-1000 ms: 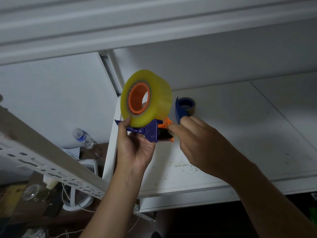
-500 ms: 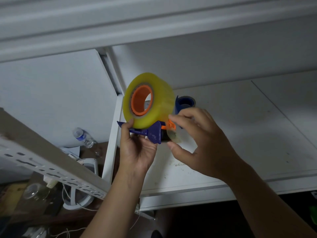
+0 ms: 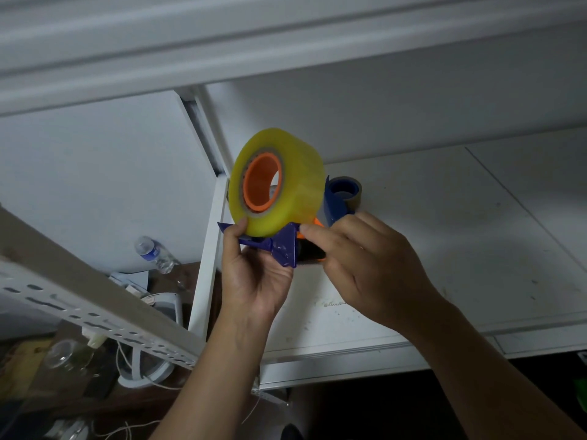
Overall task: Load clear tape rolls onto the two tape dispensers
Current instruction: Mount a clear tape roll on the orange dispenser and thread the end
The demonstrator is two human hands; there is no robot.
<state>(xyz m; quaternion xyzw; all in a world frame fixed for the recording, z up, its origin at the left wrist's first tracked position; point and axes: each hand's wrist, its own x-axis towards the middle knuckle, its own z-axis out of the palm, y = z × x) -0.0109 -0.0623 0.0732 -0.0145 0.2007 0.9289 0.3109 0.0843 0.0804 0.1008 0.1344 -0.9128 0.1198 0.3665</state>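
1. Left hand (image 3: 254,281): raised from below with the forearm angled up and the palm toward the camera. The fingers are curled round the blue tape dispenser (image 3: 279,246) from beneath, and the thumb is laid upward against the lower edge of the roll.
2. Clear tape roll (image 3: 279,185): yellowish, seated on the dispenser's orange hub (image 3: 262,185), held upright in the air in front of the white shelf (image 3: 444,249).
3. Right hand (image 3: 365,268): reached in from the lower right, back of the hand toward the camera. The forefinger and thumb are closed on the front end of the dispenser, by the orange part below the roll; whether a tape end is pinched there cannot be told.
4. Second dispenser (image 3: 336,198): blue, set on the shelf just behind the held roll, partly hidden; a brownish core (image 3: 354,192) is seen on it.
5. Plastic bottle (image 3: 154,254): lying at lower left, well apart from both hands.
6. Perforated metal rail (image 3: 95,309): slanted across the lower left.
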